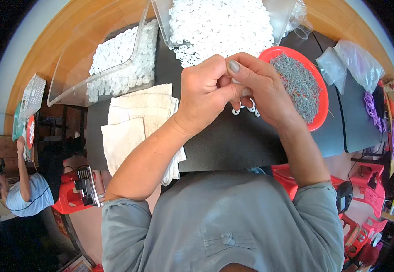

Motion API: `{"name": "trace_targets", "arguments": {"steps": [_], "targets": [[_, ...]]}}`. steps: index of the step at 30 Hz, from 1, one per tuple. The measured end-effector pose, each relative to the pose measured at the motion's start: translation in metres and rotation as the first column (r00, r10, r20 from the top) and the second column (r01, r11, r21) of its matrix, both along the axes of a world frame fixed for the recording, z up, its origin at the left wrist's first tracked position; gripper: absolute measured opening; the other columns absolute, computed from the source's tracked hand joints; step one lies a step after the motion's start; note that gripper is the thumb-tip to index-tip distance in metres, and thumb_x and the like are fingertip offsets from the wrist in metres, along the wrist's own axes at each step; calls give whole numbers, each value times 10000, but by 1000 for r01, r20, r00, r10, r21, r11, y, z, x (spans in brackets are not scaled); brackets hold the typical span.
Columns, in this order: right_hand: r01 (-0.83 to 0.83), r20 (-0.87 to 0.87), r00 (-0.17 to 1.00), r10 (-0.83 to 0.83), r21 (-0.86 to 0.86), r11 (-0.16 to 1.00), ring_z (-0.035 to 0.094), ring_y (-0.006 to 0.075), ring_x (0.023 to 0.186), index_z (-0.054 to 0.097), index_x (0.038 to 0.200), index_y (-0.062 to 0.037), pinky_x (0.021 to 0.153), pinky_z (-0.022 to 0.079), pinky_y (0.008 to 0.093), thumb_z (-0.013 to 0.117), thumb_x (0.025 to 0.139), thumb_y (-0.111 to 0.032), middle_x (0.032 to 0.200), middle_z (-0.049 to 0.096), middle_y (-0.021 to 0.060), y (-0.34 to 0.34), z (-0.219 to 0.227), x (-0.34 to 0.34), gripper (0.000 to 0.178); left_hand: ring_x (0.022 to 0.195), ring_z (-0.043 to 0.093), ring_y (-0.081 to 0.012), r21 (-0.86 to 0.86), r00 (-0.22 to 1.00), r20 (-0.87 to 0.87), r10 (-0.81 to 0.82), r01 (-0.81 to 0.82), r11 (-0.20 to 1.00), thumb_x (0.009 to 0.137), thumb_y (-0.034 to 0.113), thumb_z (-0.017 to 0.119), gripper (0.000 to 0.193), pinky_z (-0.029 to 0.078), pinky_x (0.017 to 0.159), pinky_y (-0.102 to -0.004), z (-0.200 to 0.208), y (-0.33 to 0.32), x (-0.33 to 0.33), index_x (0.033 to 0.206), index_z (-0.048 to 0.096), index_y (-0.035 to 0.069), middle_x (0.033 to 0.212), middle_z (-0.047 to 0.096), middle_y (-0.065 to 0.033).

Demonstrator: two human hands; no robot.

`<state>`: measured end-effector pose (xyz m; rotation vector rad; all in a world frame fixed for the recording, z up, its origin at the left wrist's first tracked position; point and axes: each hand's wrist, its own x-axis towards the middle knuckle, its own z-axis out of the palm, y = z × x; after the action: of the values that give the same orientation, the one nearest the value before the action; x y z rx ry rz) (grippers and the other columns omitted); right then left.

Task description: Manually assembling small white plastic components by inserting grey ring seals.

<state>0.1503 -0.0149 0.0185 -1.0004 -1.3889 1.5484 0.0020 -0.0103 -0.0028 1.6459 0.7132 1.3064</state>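
Note:
My left hand (206,93) and my right hand (267,86) meet above the black table, fingertips closed together. A bit of a small white plastic piece (236,81) shows between them; the fingers cover most of it. Just under my hands lie a few white pieces (251,109) with dark holes. To the right stands a red bowl (325,106) filled with tiny grey parts (299,86), some orange among them. Beyond my hands, a heap of white pieces (219,29) fills a clear bin and spills onto the table.
A second clear bin (70,93) with white pieces stands at the far left. Folded cream towels (129,131) lie near my left forearm. Plastic bags (358,65) and purple cord (374,111) are at the right. Another person (29,190) sits at the left, by red stools.

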Motion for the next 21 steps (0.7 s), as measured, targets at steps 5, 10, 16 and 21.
{"name": "trace_targets", "arguments": {"steps": [5,10,16,21], "targets": [[5,-61,998,-8,-39,999,545,91,532,583,996,-17,432,325,197,542,963,-334,723,591,23,0,-2,-2,322,545,618,-127,-23,1000,14,-1,1,1000,772,-39,723,144,495,496,-235,-2,-2,-1,812,585,-36,680,639,-81],[1,-23,1000,-2,-35,999,550,96,531,582,977,-18,431,328,202,548,958,-331,724,593,29,3,-1,1,315,541,621,-123,17,1000,9,-9,9,1000,773,-32,724,150,491,494,-237,-1,0,0,795,575,-30,685,640,-82],[164,77,983,-164,9,986,533,86,521,626,959,-4,436,330,205,558,949,-334,696,578,18,8,6,12,338,573,522,-50,203,973,-158,167,-134,970,732,27,785,188,403,504,-199,-7,7,-6,794,609,7,675,569,2],[184,75,980,-186,29,982,527,74,522,649,950,-5,442,331,194,571,940,-250,656,567,3,12,6,23,258,591,482,-33,239,964,-146,221,-183,954,718,36,799,192,374,511,-192,-9,9,-4,799,625,19,675,538,22]]}}
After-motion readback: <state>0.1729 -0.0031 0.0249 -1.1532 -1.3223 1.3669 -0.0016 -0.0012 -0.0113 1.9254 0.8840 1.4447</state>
